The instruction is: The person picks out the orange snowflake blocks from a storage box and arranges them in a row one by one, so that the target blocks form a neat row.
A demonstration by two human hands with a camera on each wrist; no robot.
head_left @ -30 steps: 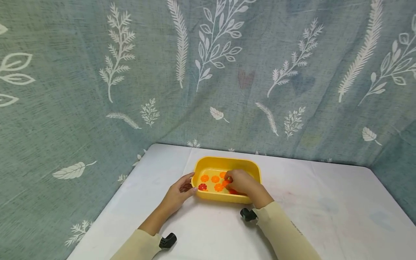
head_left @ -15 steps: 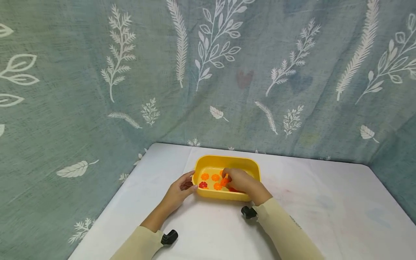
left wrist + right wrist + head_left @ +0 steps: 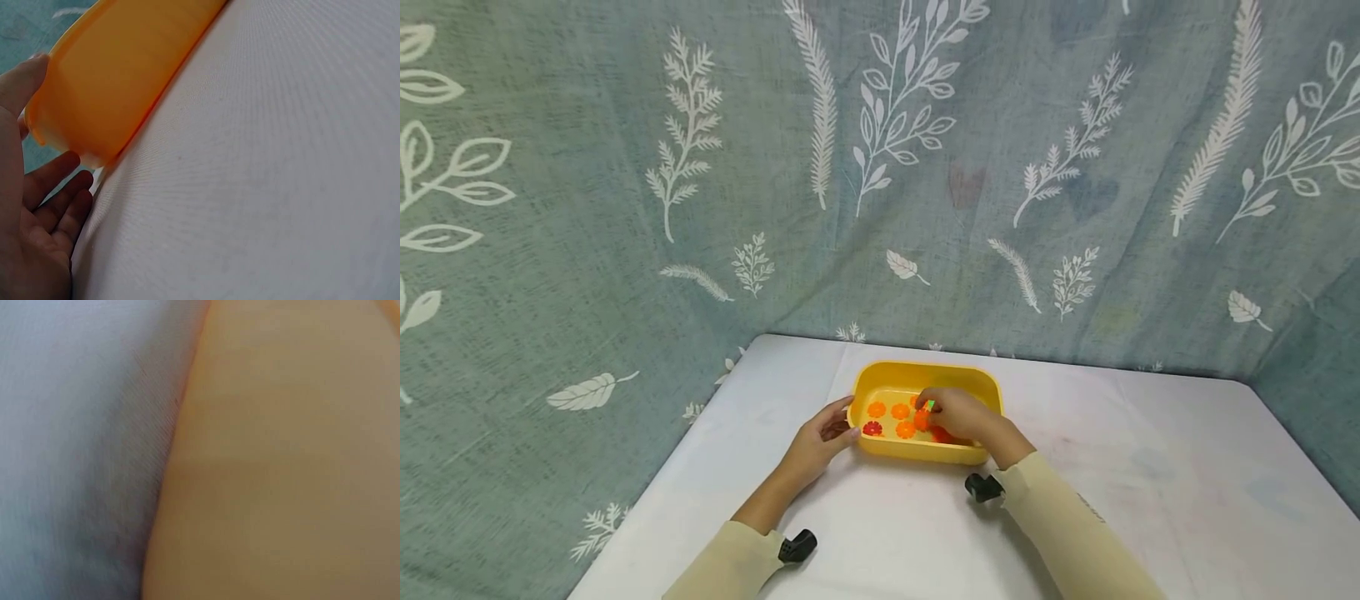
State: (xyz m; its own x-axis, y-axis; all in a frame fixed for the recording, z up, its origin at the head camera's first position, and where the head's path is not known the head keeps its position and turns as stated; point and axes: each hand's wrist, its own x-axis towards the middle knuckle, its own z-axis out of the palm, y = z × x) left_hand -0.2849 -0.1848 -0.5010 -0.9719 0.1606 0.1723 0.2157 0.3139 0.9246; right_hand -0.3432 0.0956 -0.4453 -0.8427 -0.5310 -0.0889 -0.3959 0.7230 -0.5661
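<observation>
A yellow plastic bin sits on the white-covered table with several flat scalloped orange pieces on its floor. One red scalloped piece lies in its near left corner. My left hand holds the bin's left end, thumb at the rim; in the left wrist view the lower fingers of the left hand are loosely bent by the outer wall. Inside the bin, my right hand pinches a small orange piece with a bit of green beside it. The right wrist view shows mostly the bin's outer wall, not the fingers.
More orange-red pieces lie under the right hand, partly hidden. A white cloth covers the table. Behind and to the left hangs a leaf-printed curtain. Black wrist-worn devices project from both sleeves.
The pinched orange piece has turned in the right hand's fingers, and green now shows there. The left hand stays at the bin's end. The head view has shifted slightly.
</observation>
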